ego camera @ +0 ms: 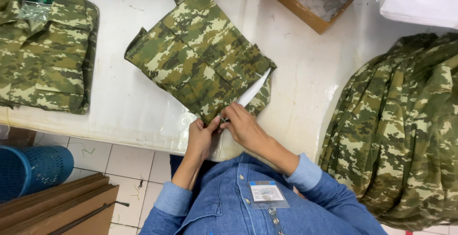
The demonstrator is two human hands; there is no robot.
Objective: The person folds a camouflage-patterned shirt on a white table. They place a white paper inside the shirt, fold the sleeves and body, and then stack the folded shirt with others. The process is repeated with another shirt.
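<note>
A folded camouflage shirt [200, 56] lies diagonally on the white table [124, 101], with a white stiff sheet [254, 88] poking out of its near right edge. My left hand [200, 138] pinches the shirt's near corner at the table's front edge. My right hand [244, 124] grips the same corner from the right, fingers closed on the fabric just below the white sheet. Both hands touch each other at the corner. Blue denim sleeves cover my forearms.
A finished folded camouflage shirt [45, 44] with a green tag lies at the far left. A heap of camouflage garments [400, 130] hangs over the table's right end. A cardboard box [312, 1] sits at the back; a blue basket [28, 170] and flat cardboard [62, 206] are on the floor.
</note>
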